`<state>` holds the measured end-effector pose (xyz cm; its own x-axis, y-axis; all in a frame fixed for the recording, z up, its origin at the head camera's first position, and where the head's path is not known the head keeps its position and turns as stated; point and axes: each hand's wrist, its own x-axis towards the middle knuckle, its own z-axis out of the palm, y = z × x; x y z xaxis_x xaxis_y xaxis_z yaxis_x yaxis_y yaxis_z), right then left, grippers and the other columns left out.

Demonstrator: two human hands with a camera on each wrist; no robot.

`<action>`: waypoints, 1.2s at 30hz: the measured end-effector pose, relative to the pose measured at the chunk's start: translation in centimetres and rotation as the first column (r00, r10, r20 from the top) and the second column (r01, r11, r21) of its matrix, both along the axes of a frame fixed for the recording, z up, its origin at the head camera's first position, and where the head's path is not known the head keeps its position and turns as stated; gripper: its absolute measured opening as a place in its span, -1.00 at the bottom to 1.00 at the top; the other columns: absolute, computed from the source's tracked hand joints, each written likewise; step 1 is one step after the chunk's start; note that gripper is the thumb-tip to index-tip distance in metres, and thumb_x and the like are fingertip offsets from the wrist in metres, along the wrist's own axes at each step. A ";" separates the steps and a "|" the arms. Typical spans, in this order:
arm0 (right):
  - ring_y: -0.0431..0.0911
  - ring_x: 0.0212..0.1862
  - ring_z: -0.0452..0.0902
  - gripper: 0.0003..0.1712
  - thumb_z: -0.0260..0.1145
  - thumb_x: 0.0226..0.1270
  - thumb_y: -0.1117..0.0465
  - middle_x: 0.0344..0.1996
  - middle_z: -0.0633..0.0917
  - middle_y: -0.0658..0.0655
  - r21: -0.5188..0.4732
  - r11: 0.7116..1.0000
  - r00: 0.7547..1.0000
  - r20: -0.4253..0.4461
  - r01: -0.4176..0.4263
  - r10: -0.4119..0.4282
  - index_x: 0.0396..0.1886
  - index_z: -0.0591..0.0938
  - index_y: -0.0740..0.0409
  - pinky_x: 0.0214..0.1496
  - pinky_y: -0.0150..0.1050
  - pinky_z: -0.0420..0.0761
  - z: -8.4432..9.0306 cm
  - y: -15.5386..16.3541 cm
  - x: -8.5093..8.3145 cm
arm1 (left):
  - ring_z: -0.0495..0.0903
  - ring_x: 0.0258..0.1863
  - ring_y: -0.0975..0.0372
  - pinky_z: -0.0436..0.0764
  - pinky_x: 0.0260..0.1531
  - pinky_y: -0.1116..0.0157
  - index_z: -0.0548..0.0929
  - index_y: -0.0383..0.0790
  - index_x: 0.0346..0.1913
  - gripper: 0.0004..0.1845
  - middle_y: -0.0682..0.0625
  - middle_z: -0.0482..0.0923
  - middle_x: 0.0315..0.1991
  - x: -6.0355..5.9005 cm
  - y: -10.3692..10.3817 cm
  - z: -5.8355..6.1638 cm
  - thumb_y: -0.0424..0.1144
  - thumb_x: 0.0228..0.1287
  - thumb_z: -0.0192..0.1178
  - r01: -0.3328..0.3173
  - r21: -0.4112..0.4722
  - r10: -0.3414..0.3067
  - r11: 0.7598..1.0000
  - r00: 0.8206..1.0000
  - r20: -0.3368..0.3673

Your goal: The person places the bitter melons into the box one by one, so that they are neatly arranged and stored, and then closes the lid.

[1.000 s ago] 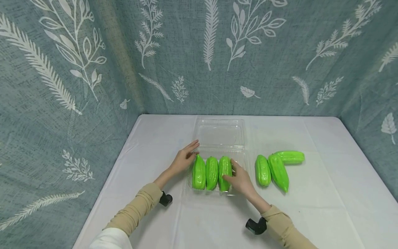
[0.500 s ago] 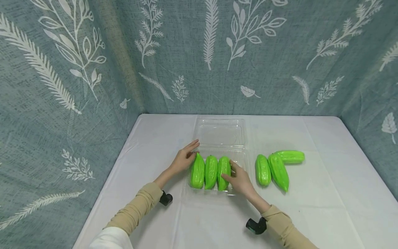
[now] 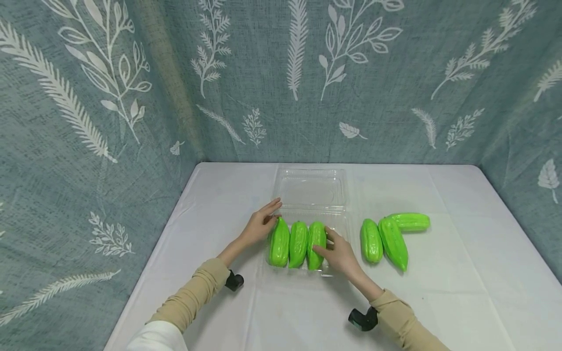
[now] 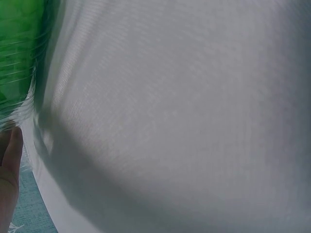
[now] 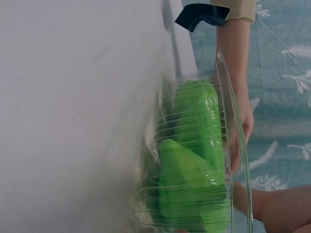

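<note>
A clear plastic clamshell box (image 3: 337,267) lies open mid-table, three light-green bitter melons side by side in its base. My right hand (image 3: 340,252) grips the right-hand melon (image 3: 316,248), thumb on its near part and fingers along its far right side. The middle melon (image 3: 298,246) and the left melon (image 3: 279,246) lie parallel to it. My left hand (image 3: 256,226) rests at the box's far left corner, fingers extended, thumb by the left melon's tip. In the right wrist view, melons (image 5: 194,170) show through the ribbed box wall and my right thumb (image 5: 248,199) reaches over the rim.
The box's lid (image 3: 311,190) lies folded back behind the base. Right of the box are three more bitter melons: an upright one (image 3: 371,241), a slanted one (image 3: 393,243) and a sideways one (image 3: 412,222). Patterned blue-green curtains (image 3: 272,126) border the white-covered table.
The three melons in the box have shifted slightly left, my right fingers moving with the right-hand one. My left hand stays at the corner.
</note>
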<state>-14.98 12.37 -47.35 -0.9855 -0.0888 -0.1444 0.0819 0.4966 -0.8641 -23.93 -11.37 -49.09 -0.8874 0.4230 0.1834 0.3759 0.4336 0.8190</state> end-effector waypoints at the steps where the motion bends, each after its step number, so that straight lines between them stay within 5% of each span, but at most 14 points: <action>1: 0.34 0.15 0.48 -0.21 0.26 0.29 0.20 0.26 0.38 0.51 0.005 1.000 1.000 -0.004 -0.002 0.002 0.38 0.16 0.47 0.11 0.03 0.63 0.0 0.0 0.0 | 0.53 0.15 -0.09 0.50 0.22 0.06 0.30 -0.44 0.33 -0.51 -0.27 0.12 0.44 0.0 0.0 0.0 -0.51 0.35 -0.04 0.001 0.003 -0.001 1.000 1.000 -0.004; 7: 0.35 0.16 0.47 -0.24 0.25 0.30 0.22 0.26 0.36 0.53 0.009 1.000 1.000 -0.018 0.002 -0.002 0.37 0.18 0.50 0.13 0.05 0.61 0.4 0.0 0.2 | 0.56 0.09 -0.14 0.53 0.16 0.01 0.31 -0.52 0.30 -0.52 -0.32 0.15 0.41 0.4 0.2 0.5 -0.56 0.32 -0.05 0.002 0.028 -0.001 1.000 0.999 -0.037; 16: 0.30 0.19 0.45 -0.21 0.26 0.30 0.18 0.30 0.32 0.49 0.016 1.000 1.000 -0.021 0.008 -0.008 0.39 0.16 0.46 0.16 0.03 0.59 0.4 0.1 0.3 | 0.51 0.12 -0.21 0.51 0.18 0.03 0.27 -0.59 0.29 -0.52 -0.41 0.11 0.40 2.0 0.5 3.7 -0.59 0.31 -0.07 0.032 0.008 -0.032 0.999 0.999 0.002; 36: 0.32 0.32 0.29 -0.19 0.24 0.33 0.08 0.39 0.25 0.37 -0.022 1.000 0.999 -0.045 0.006 -0.008 0.44 0.15 0.32 0.32 0.11 0.42 1.1 0.5 0.2 | 0.51 0.11 -0.21 0.51 0.17 -0.01 0.27 -0.62 0.28 -0.52 -0.40 0.12 0.40 2.0 0.6 3.6 -0.59 0.30 -0.06 0.024 0.012 -0.024 1.000 1.000 -0.001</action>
